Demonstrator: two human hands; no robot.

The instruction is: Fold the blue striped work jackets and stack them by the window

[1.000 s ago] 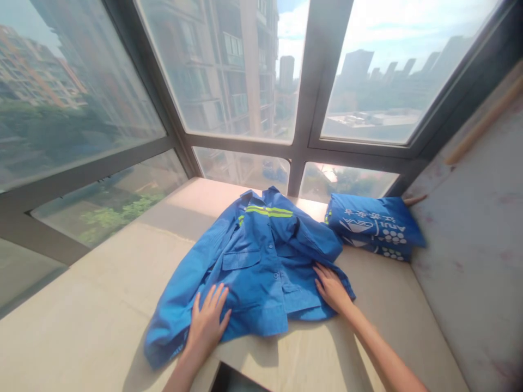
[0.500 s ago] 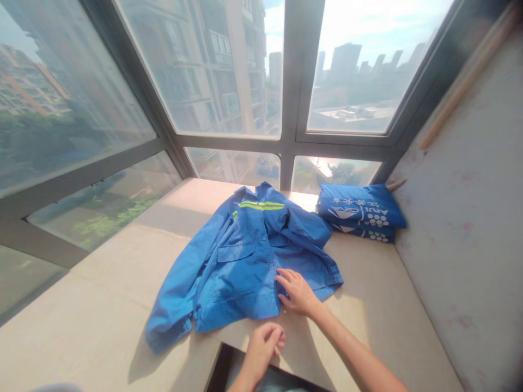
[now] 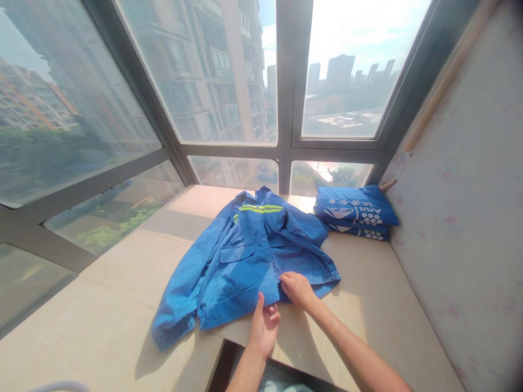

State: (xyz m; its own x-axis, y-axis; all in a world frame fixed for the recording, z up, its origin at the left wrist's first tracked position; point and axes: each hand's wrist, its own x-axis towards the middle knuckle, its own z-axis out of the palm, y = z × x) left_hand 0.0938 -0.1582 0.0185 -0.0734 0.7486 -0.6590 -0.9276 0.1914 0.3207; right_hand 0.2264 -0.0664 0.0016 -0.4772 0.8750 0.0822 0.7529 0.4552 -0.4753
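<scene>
A blue work jacket (image 3: 245, 272) with a yellow-green reflective stripe across the chest lies front up, collar toward the window, sleeves spread to both sides. My right hand (image 3: 297, 288) is closed, pinching the front placket edge near the bottom. At the bottom hem just left of it, my left hand (image 3: 265, 325) has its thumb on top of the cloth and its fingers curled at the edge. Part of the hem is hidden between the two hands.
Folded blue garments with white printing (image 3: 355, 206) are stacked at the back right by the wall (image 3: 449, 245). Windows (image 3: 229, 81) border the pale ledge (image 3: 118, 305). A dark-edged opening (image 3: 223, 362) is at the front, and a pale curved object (image 3: 61, 386) shows bottom left.
My left hand has moved up and forward to the jacket's hem. The right hand's spread fingers have closed on the front edge. The view has shifted slightly.
</scene>
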